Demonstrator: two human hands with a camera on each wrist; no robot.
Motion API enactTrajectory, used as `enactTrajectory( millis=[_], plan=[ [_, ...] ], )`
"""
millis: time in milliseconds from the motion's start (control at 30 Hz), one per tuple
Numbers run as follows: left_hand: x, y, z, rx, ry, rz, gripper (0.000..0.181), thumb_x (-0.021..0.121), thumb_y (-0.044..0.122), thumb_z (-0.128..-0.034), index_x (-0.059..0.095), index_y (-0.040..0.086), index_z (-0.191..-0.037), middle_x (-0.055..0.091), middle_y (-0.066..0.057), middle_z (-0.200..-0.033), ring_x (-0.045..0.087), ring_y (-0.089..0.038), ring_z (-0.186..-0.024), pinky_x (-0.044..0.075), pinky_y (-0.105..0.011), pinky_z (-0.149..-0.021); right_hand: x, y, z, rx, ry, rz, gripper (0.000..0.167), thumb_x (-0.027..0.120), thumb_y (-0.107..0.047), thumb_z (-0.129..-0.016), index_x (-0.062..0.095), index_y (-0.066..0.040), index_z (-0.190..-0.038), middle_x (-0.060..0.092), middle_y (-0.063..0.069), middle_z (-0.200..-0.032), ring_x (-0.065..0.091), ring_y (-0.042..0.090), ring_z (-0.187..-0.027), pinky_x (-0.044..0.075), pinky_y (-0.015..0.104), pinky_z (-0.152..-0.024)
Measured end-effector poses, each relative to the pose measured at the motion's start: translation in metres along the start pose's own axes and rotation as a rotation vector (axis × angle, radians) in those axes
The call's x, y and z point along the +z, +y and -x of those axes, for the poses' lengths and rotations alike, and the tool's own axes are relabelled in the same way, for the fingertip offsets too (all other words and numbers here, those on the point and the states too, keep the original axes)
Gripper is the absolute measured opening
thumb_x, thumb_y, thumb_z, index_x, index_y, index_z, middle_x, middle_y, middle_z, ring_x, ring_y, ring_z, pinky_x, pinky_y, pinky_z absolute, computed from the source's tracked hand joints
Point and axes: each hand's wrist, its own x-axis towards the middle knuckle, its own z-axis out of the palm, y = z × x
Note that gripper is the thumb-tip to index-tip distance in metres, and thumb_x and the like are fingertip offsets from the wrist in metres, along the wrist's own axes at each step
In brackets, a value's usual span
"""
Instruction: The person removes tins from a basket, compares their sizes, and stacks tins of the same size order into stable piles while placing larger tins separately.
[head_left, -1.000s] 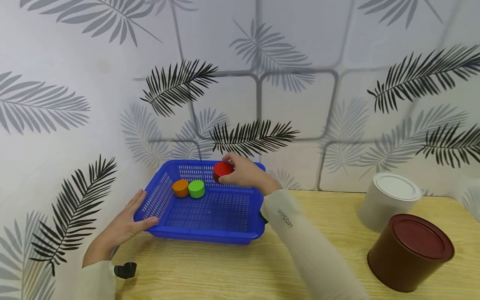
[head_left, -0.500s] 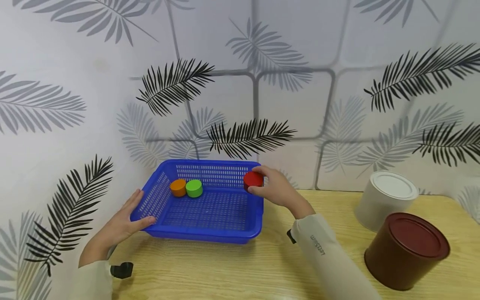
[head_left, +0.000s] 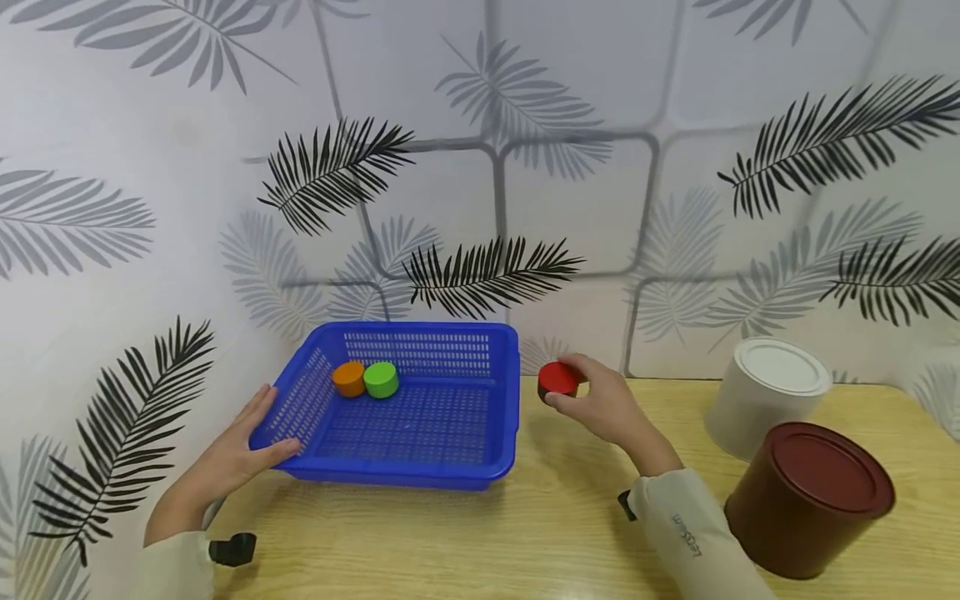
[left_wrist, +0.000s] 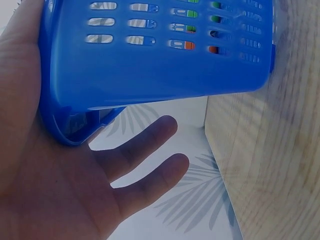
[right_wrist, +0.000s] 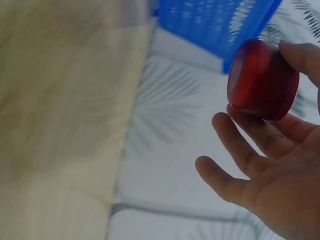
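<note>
A round red container is pinched between thumb and fingers of the right hand, held to the right of the blue basket. In the right wrist view the same red container sits between the thumb and fingers of the right hand, off the table. The left hand rests on the basket's left rim, thumb over the front left corner; in the left wrist view two fingers of this hand stretch out beneath the rim. Inside the basket, an orange container and a green container stand side by side.
A white lidded can and, in front of it, a larger brown lidded can stand on the right of the wooden table. Behind the table is a wall with a leaf pattern.
The right hand has carried the red container rightward, from above the basket's back part out past its right rim. The left hand has kept its place on the basket.
</note>
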Motion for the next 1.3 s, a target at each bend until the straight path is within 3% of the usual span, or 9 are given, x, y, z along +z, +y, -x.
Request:
enactTrajectory(
  millis=[200,367,800,967,1100,1300],
  plan=[
    [-0.005,-0.006,0.006,0.010,0.013,0.025,0.099,0.066,0.040,-0.0955,0.000,0.007,-0.163,-0.007,-0.020,-0.167,-0.001,-0.056,-0.146,0.013,-0.082,-0.102,-0.005,0.033,-0.003,0.162,-0.055,0.009,0.063,0.074,-0.025,-0.092,0.050,0.001,-0.144,0.062,0.021,-0.128,0.059,0.038,-0.113,0.051,0.047,-0.088],
    [-0.005,-0.008,0.008,0.018,0.017,0.040,0.100,0.066,0.039,-0.0951,0.000,0.006,-0.162,-0.007,-0.022,-0.167,-0.001,-0.056,-0.146,0.012,-0.081,-0.102,-0.010,0.050,-0.003,0.210,-0.082,0.060,0.063,0.074,-0.023,-0.091,0.049,0.003,-0.143,0.059,0.025,-0.130,0.059,0.041,-0.114,0.050,0.050,-0.091],
    [-0.006,-0.007,0.009,0.007,0.015,0.048,0.099,0.065,0.039,-0.0954,0.000,0.006,-0.162,-0.008,-0.021,-0.167,-0.002,-0.057,-0.146,0.011,-0.082,-0.102,-0.012,0.056,0.000,0.286,-0.157,0.048,0.067,0.077,-0.019,-0.090,0.046,0.005,-0.144,0.053,0.031,-0.136,0.055,0.043,-0.117,0.046,0.053,-0.095],
    [-0.004,-0.007,0.008,0.001,0.009,0.048,0.100,0.066,0.039,-0.0955,0.000,0.007,-0.162,-0.008,-0.022,-0.166,-0.002,-0.057,-0.146,0.011,-0.082,-0.102,-0.013,0.058,0.003,0.323,-0.165,0.010,0.076,0.077,-0.021,-0.091,0.037,0.002,-0.151,0.051,0.032,-0.138,0.054,0.043,-0.118,0.045,0.054,-0.097],
    [-0.003,-0.006,0.005,0.008,0.008,0.039,0.100,0.066,0.040,-0.0953,0.000,0.007,-0.163,-0.008,-0.022,-0.167,0.000,-0.057,-0.146,0.011,-0.082,-0.102,-0.016,0.057,0.003,0.315,-0.108,-0.032,0.077,0.072,-0.026,-0.095,0.031,-0.001,-0.155,0.044,0.032,-0.145,0.048,0.046,-0.128,0.042,0.058,-0.102],
    [-0.001,-0.001,0.000,0.022,0.006,0.022,0.100,0.067,0.039,-0.0944,0.002,0.006,-0.163,-0.007,-0.020,-0.167,0.002,-0.057,-0.146,0.013,-0.081,-0.103,-0.016,0.036,-0.003,0.174,0.054,-0.077,0.064,0.066,-0.030,-0.099,0.042,0.000,-0.151,0.046,0.028,-0.147,0.044,0.043,-0.134,0.038,0.058,-0.107]
  ],
)
